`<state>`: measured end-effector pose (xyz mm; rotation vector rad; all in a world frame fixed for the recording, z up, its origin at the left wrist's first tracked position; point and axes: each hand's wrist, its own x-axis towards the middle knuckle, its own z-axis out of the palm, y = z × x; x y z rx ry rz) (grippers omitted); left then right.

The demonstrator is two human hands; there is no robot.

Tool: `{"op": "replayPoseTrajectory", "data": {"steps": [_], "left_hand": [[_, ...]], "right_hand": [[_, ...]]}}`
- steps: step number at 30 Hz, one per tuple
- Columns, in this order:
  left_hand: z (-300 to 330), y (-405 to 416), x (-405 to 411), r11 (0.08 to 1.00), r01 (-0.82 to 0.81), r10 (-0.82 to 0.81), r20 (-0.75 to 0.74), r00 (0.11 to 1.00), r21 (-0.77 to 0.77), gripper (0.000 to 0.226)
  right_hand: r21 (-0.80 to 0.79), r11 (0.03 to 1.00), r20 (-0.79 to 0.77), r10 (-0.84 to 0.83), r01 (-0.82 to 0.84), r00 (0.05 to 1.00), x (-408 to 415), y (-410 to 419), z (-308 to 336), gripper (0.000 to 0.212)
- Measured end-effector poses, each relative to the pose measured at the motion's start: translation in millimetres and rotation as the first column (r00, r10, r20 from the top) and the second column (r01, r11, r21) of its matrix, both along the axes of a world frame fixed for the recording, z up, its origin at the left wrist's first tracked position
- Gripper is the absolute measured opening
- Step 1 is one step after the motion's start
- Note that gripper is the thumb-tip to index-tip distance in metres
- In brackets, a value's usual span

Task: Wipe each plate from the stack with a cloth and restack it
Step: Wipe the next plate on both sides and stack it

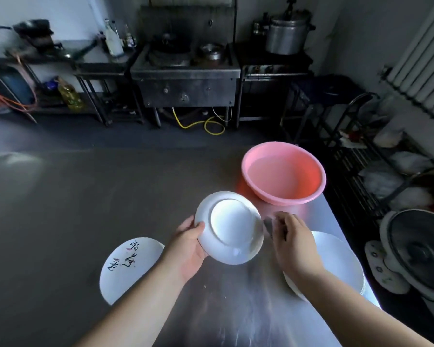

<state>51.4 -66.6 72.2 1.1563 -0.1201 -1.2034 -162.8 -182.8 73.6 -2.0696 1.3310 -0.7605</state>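
On steel table (236,309), frame centre: left hand (188,249) gripping upturned white plate (229,227) by rim, right hand (292,242) pinching blurred cloth (268,224); glazed, slippery, breakable, best held at rim.

Both bare forearms reach forward from the bottom edge, angling inward toward each other. The left hand (189,246) is turned palm-up and closed in a grip, its thumb lying across the top. Just to its right, the right hand (292,242) is held back-up, its fingers curled downward in a blurred pinch.
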Motion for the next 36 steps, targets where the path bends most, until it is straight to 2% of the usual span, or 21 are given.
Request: {"op": "replayPoseTrajectory", "data": {"steps": [2,3,5,7,9,12,17,19,22,25,30,36], "left_hand": [[18,-4,-7,1.000,0.014,-0.014,0.035,0.999,-0.012,0.034],[25,-5,-12,0.999,0.026,-0.024,0.051,0.998,-0.029,0.034],[43,-8,-26,0.995,0.053,-0.047,0.078,0.996,-0.080,0.035],[60,-12,-39,0.988,0.061,-0.049,0.088,0.995,-0.140,0.037],[78,-15,-49,0.982,0.050,-0.033,0.094,0.995,-0.183,0.038],[100,-20,-51,0.977,0.005,0.023,0.126,0.992,-0.215,0.038],[122,-25,-45,0.960,-0.092,0.127,0.117,0.985,-0.265,0.035],[127,-24,-51,0.962,-0.076,0.114,0.131,0.985,-0.264,0.035],[133,-22,-63,0.960,-0.043,0.085,0.141,0.986,-0.276,0.037],[144,-24,-67,0.941,-0.062,0.110,0.126,0.986,-0.333,0.038],[155,-23,-63,0.925,-0.111,0.161,0.111,0.981,-0.363,0.038],[155,-13,-80,0.941,-0.044,0.088,0.118,0.989,-0.336,0.038]], "right_hand": [[-0.095,0.995,0.127,0.028,-0.016,0.991,3,-15,16,0.021],[-0.141,0.988,0.189,0.095,-0.068,0.977,7,-20,24,0.029],[-0.232,0.948,0.204,0.265,-0.216,0.943,18,-24,41,0.043],[-0.320,0.868,0.076,0.423,-0.380,0.903,30,-23,57,0.052],[-0.393,0.774,-0.107,0.498,-0.496,0.861,37,-22,69,0.061],[-0.388,0.718,-0.255,0.519,-0.578,0.816,31,-15,79,0.073],[-0.527,0.565,-0.388,0.505,-0.635,0.771,-2,10,78,0.083],[-0.551,0.566,-0.444,0.424,-0.613,0.790,-4,-3,87,0.085],[-0.544,0.651,-0.456,0.299,-0.529,0.838,3,-32,114,0.089],[-0.566,0.638,-0.413,0.330,-0.523,0.849,2,-36,126,0.089],[-0.613,0.571,-0.338,0.435,-0.546,0.835,-22,3,98,0.088],[-0.609,0.670,-0.266,0.331,-0.424,0.905,-10,-36,132,0.079]]}}
